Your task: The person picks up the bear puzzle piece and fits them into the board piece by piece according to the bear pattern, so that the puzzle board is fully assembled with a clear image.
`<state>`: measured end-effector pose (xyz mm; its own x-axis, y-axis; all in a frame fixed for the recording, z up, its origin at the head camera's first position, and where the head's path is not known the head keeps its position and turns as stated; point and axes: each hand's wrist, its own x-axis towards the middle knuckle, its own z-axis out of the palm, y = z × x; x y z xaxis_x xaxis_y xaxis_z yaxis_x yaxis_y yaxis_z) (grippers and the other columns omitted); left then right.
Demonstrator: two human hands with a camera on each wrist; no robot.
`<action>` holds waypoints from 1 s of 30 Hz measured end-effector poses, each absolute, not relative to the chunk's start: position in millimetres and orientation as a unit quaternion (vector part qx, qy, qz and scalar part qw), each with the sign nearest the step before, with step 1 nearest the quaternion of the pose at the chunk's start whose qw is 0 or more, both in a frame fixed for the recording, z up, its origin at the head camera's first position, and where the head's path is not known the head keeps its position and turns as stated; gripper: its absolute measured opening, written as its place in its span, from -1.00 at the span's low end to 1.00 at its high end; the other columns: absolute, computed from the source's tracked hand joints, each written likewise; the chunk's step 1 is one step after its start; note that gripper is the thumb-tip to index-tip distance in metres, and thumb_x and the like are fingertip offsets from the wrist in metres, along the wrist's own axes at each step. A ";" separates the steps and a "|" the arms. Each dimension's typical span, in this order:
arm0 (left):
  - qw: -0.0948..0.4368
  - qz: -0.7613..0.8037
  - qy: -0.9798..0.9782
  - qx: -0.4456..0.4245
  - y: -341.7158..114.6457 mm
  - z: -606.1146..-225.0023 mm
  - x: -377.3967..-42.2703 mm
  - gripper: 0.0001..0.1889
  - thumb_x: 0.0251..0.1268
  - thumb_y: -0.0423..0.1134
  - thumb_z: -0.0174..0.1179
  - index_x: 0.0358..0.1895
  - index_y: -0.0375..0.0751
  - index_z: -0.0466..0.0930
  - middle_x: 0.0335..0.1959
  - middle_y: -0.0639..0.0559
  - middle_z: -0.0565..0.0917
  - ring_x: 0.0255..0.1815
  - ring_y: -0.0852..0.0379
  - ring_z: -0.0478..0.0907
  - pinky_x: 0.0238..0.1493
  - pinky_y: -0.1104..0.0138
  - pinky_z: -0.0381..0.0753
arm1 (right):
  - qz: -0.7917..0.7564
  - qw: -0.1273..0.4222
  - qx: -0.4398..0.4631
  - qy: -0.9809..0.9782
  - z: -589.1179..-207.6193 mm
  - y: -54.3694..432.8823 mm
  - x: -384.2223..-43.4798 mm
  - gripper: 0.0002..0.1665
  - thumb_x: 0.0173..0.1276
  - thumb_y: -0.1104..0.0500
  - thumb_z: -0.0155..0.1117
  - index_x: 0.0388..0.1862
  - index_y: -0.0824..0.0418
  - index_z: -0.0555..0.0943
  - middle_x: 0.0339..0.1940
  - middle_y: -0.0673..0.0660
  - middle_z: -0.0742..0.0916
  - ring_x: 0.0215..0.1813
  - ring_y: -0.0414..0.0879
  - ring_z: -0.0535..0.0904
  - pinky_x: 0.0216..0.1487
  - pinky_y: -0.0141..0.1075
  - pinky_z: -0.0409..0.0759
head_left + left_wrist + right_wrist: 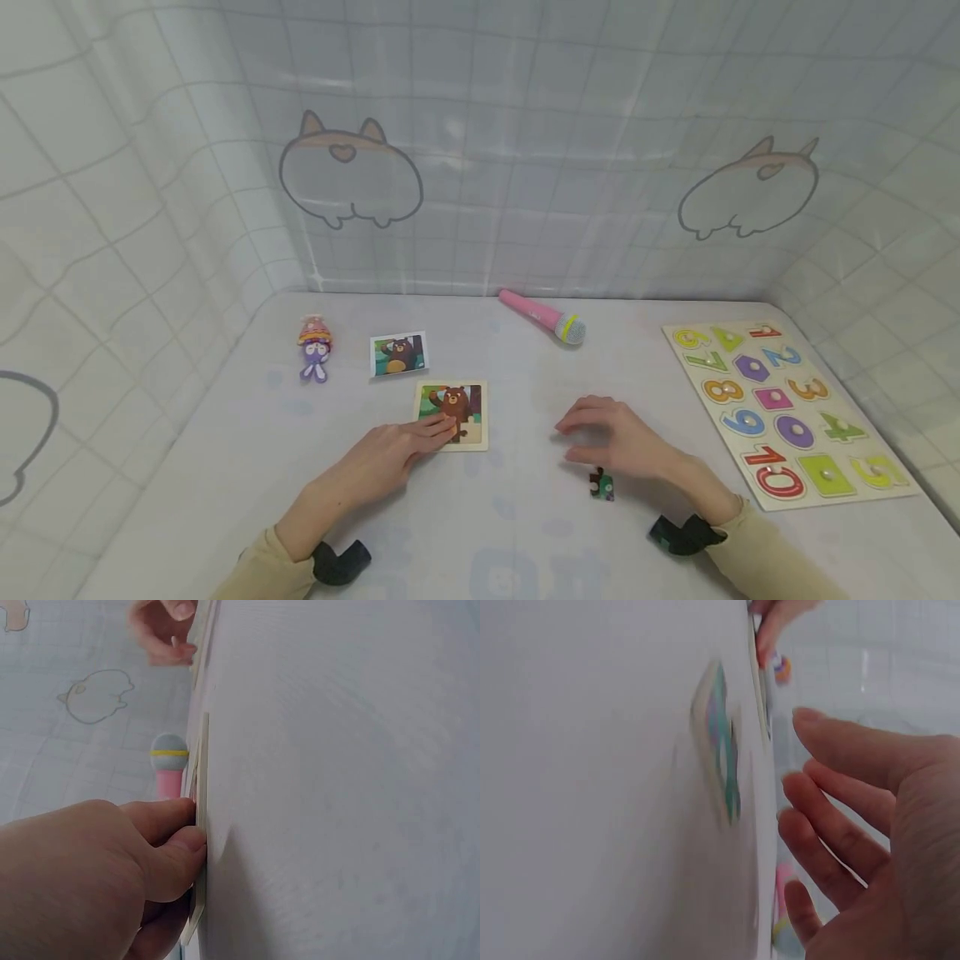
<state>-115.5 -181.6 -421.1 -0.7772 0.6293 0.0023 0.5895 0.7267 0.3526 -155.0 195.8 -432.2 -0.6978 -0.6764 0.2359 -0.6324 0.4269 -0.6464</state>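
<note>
A small square bear jigsaw puzzle [471, 400] lies on the table in the head view, with a pale bare patch at its lower right. My left hand [401, 450] rests its fingers on the board's lower left part; in the left wrist view, the thumb [180, 859] touches the board's edge [201, 772]. A loose puzzle piece [602, 485], dark brown and green, lies to the right. Just above it hovers my right hand [618, 437], thumb and fingers apart with nothing between them. The right wrist view shows this piece [718, 742] blurred, beside the spread fingers.
A picture card [399, 355] of the bear lies behind the puzzle, and a purple doll figure [315, 350] to its left. Towards the back is a pink toy microphone [542, 315]. A number-and-shape peg board [787, 412] occupies the right side. Patterned curtains surround the table.
</note>
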 end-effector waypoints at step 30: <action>0.054 0.180 0.924 0.334 -181.6 -420.7 -116.3 -0.51 0.37 -0.45 0.18 0.35 -0.13 0.52 0.40 0.01 0.49 0.39 -0.05 0.45 0.23 -0.03 0.57 | -0.347 0.150 -0.399 0.835 -433.5 235.3 -152.6 -0.57 -0.06 -0.18 0.60 -0.14 -0.24 0.74 -0.06 -0.20 0.58 0.08 -0.18 0.32 0.13 -0.17 0.22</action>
<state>-116.3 -181.6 -420.7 -0.7714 0.6360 0.0206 0.5973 0.7125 0.3681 -152.6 235.3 -433.5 -0.6371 -0.7704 0.0257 -0.5617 0.4412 -0.6999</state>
